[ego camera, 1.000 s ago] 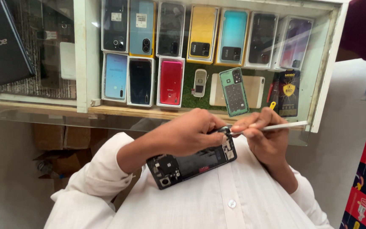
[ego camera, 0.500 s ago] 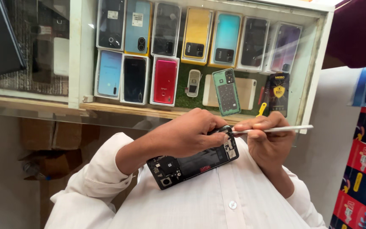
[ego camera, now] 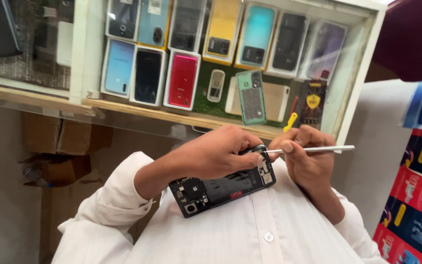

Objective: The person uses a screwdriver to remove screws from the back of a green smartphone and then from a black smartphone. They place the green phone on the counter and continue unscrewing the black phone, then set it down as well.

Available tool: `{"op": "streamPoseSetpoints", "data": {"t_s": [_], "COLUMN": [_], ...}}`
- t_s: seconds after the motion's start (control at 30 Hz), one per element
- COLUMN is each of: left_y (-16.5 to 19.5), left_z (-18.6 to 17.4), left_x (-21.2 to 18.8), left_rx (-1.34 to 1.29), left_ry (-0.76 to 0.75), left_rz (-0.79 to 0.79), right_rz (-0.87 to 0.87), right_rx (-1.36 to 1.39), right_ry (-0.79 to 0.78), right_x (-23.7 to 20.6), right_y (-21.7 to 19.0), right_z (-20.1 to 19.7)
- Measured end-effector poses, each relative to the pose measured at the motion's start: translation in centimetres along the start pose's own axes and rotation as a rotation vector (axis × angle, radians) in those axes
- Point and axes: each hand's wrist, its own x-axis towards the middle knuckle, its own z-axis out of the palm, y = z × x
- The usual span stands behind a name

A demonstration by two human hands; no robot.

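Observation:
My left hand [ego camera: 216, 154] grips a black phone with its back cover off [ego camera: 221, 188], its circuit board and camera module exposed, and holds it in front of my white shirt [ego camera: 250, 234]. My right hand [ego camera: 308, 164] pinches a thin silver tool [ego camera: 313, 148], which lies nearly level. The tool's tip meets the phone's right end, just beside my left thumb. The fingers of my left hand hide the phone's upper edge.
Behind the hands is a glass display case [ego camera: 352, 93] with several phone back covers in blue, black, red, yellow and teal, and a yellow pry tool [ego camera: 290, 121]. Cardboard boxes [ego camera: 59, 137] sit at the left. Colourful product boxes [ego camera: 416, 205] stand at the right.
The hands keep their grip on the phone and the tool. The tool has tilted slightly towards level, and the view has shifted a little to the right.

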Motion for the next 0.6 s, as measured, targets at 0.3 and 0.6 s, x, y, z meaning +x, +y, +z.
{"op": "streamPoseSetpoints", "data": {"t_s": [0.3,0.6], "left_y": [2.1,3.4], "left_z": [2.2,2.8], "left_x": [1.5,1.7], "left_rx": [-0.092,-0.07], "left_ry": [0.008,0.039], "left_rz": [0.048,0.061], "right_rz": [0.092,-0.248], "right_rx": [0.018,-0.279], "right_ry": [0.021,-0.077], "right_x": [-1.5,-2.4], "right_y": [-2.0,-3.7], "right_z": [-2.1,-2.3]}}
